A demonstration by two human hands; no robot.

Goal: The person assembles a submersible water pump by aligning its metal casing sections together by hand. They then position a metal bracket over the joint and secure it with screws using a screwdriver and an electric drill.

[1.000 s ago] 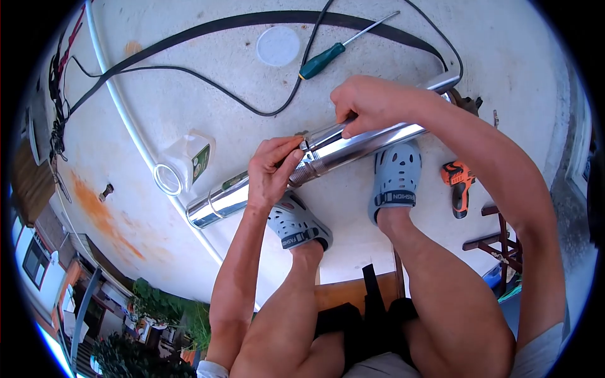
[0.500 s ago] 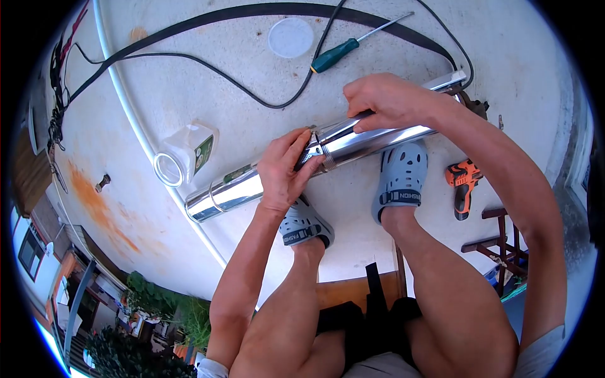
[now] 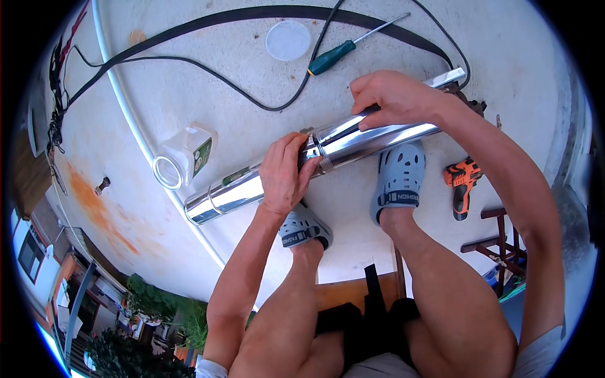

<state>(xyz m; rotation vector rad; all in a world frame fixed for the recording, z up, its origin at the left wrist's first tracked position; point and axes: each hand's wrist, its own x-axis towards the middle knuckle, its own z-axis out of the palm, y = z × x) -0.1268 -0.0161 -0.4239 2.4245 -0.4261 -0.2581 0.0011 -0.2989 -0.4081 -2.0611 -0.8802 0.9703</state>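
Observation:
A long polished steel submersible pump (image 3: 236, 196) lies slantwise on the concrete in front of my feet. My left hand (image 3: 282, 173) is closed over its middle, fingers on the far side and thumb beside the perforated section. Along the upper side of the pump runs a narrow shiny cable guard strip (image 3: 447, 78). My right hand (image 3: 386, 101) is curled over that strip, thumb below and bent fingers above; the palm hides part of it. A green-handled screwdriver (image 3: 332, 58) lies beyond the pump, across a thin black cable (image 3: 233, 80).
A clear plastic jar (image 3: 187, 157) and a round lid (image 3: 287, 41) lie beyond the pump. An orange cordless drill (image 3: 463, 183) rests right of my clogs (image 3: 398, 173). A flat black hose (image 3: 239, 12) and a white pipe (image 3: 123, 104) cross the floor. A wooden stool (image 3: 498, 246) stands right.
My right hand has shifted slightly right along the strip. My left fingers now cover more of the perforated section. The view has moved a little.

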